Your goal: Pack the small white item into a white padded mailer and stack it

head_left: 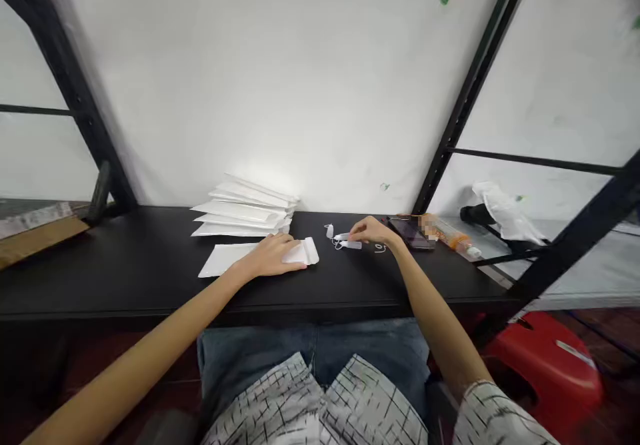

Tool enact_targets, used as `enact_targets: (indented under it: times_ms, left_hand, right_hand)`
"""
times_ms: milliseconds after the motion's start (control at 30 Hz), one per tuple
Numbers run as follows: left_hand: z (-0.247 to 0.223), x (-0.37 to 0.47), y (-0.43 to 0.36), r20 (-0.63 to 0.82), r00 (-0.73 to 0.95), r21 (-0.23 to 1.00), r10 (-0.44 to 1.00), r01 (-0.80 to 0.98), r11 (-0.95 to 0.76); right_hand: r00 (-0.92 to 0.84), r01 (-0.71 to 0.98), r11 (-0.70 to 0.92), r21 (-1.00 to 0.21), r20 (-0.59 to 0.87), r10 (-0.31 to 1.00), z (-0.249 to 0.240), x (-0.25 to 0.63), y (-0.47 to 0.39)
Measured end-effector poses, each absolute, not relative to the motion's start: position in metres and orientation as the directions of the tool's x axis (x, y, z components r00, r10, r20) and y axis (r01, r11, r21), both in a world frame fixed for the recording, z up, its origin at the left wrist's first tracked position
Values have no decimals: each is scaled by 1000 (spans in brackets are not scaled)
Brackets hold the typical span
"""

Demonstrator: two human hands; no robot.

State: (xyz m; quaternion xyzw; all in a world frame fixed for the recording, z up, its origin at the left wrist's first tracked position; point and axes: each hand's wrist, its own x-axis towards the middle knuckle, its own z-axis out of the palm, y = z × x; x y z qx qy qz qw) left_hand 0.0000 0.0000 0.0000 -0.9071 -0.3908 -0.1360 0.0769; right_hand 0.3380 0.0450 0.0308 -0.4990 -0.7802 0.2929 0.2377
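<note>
My left hand (pixel 274 255) lies flat with its fingers spread over a white envelope (pixel 220 260) on the black shelf. The envelope's flap end sticks out to the right of the fingers. My right hand (pixel 369 230) pinches one of the small white corded items (pixel 342 237) at its right end. Another such item (pixel 353 245) lies just below, and a third small white piece (pixel 330 230) sits to the left. A thin white loop (pixel 380 248) rests right of the hand. Behind my left hand is a stack of white envelopes (pixel 245 210).
At the right of the shelf (pixel 150 265) lie a dark phone (pixel 413 233) and a clear bottle (pixel 453 237) with orange contents. Black metal posts (pixel 465 98) frame both sides. A cardboard piece (pixel 43 237) is at far left, a red stool (pixel 550 365) at lower right.
</note>
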Motion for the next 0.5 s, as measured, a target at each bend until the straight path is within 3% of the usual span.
enact_targets:
  times_ms: [267,500]
  left_hand:
    - [1,1,-7,371,626,7,686,737,-676]
    - [-2,1,-5,428,608,76,668,713,-697]
  right_hand:
    - [-428,671,273,-690,-59,902,34,315,35]
    - [-429,553,175,-814,-99,898,48,309,21]
